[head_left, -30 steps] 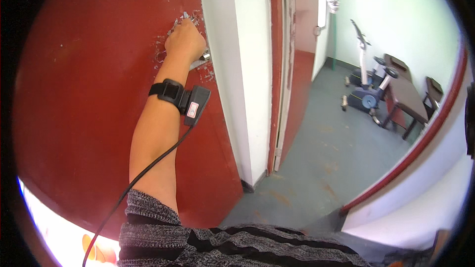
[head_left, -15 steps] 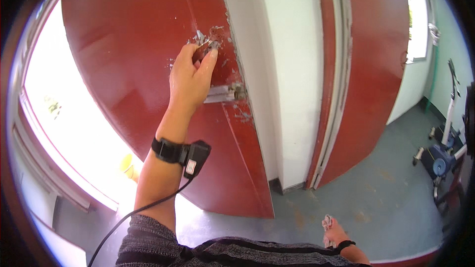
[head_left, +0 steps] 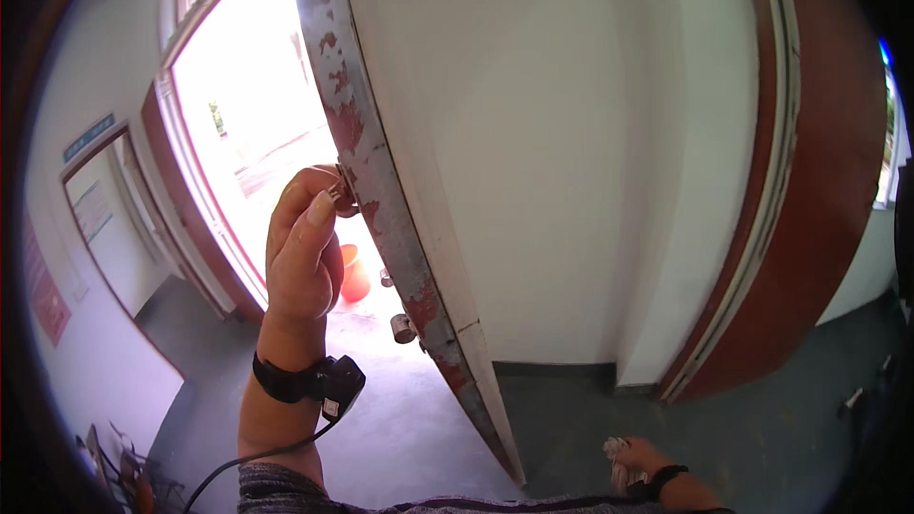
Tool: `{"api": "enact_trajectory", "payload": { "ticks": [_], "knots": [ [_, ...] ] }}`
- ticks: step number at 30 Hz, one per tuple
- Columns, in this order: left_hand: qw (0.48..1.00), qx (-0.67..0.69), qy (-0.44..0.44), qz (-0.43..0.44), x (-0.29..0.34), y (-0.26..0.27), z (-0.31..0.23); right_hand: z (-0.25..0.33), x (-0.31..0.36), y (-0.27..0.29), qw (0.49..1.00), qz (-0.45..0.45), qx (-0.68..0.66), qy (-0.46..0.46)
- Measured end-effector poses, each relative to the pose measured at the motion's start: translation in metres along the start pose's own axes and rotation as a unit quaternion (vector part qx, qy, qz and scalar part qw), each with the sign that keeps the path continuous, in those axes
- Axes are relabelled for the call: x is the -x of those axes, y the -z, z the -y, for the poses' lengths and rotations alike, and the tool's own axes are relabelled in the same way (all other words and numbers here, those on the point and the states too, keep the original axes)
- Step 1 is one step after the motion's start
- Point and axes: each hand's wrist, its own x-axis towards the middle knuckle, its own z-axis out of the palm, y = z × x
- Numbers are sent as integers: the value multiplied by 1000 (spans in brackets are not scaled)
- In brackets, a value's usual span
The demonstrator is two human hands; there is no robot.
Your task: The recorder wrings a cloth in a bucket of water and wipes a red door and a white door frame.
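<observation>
Fingers (head_left: 317,211) of left hand (head_left: 303,262) pinched narrow on a small dark fitting (head_left: 344,196), at the left side of the door's edge, upper half of what shows; rear of grip hidden. Wrist box (head_left: 341,386) on a black band, cable (head_left: 255,459) running down across the forearm. Door (head_left: 398,238) edge is bare grey metal with red paint flaking. Below the hand, two short metal cylinders (head_left: 404,328) stick out left of that edge. Right hand (head_left: 645,460) low, well apart, closed round crumpled whitish cloth (head_left: 618,453). White wall (head_left: 533,152) right of the door, then a second red door (head_left: 826,200). Bright doorway (head_left: 257,105) at left. Vs half a second ago: door was broad-face to camera, now near edge-on; left hand is at the fitting in both; the exercise bike has mostly left view. Orange-red bucket (head_left: 355,282) beyond the door, partly blocked by left hand; can't see what's inside.
</observation>
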Motion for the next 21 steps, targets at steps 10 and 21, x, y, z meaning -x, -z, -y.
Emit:
{"api": "enact_trajectory", "payload": {
  "ticks": [10, 21],
  "knots": [
    [985, -130, 73, -83, 121, 93, -89, 60, -24, -39, 961, -165, 153, 162],
    [930, -173, 53, -321, 127, 198, -83, 388, 25, 34, 799, -151, -223, 538]
  ]
}}
